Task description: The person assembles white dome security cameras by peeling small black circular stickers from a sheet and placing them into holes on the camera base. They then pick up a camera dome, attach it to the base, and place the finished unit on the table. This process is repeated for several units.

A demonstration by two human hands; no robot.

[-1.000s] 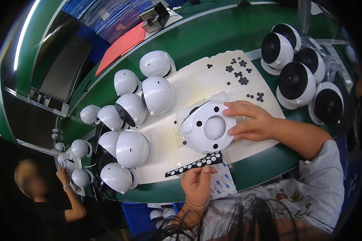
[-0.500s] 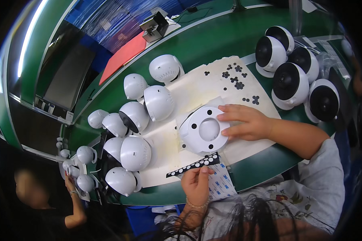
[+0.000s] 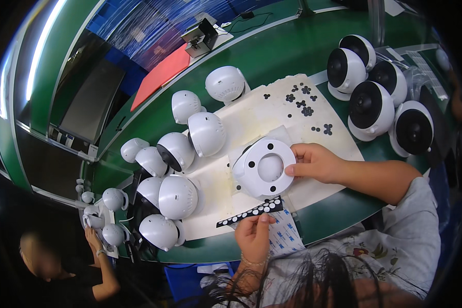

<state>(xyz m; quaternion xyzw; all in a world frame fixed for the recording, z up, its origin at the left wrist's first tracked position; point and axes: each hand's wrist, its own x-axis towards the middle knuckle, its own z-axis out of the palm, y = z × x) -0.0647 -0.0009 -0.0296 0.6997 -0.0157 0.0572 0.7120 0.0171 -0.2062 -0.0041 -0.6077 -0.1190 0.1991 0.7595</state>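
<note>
A round white security camera (image 3: pixel 245 179) lies with its ring-shaped base facing up, several black pads visible on the ring, in front of me. My right hand (image 3: pixel 315 163) grips the base's right rim, thumb on the face and fingers curled behind. Just below it, a strip sheet of round adhesive pads (image 3: pixel 286 233), black along its top edge with a white printed backing, hangs over the table edge. My left hand (image 3: pixel 254 237) is closed beside that sheet, thumb and forefinger pinched at its upper edge; whatever sits between the fingertips is too small to make out.
Several white cameras (image 3: pixel 177 197) stand on the left, several black-faced ones (image 3: pixel 365 104) on the right. Loose black pads (image 3: pixel 307 111) dot the worn paper sheet (image 3: pixel 251 115) on the green table (image 3: pixel 272 51). A co-worker's hand (image 3: pixel 93 238) touches a camera at far left.
My right hand has gone from spread fingers on the base to gripping its rim, thumb on the face. My left hand stays pinched by the pad sheet. The whole view has shifted slightly.
</note>
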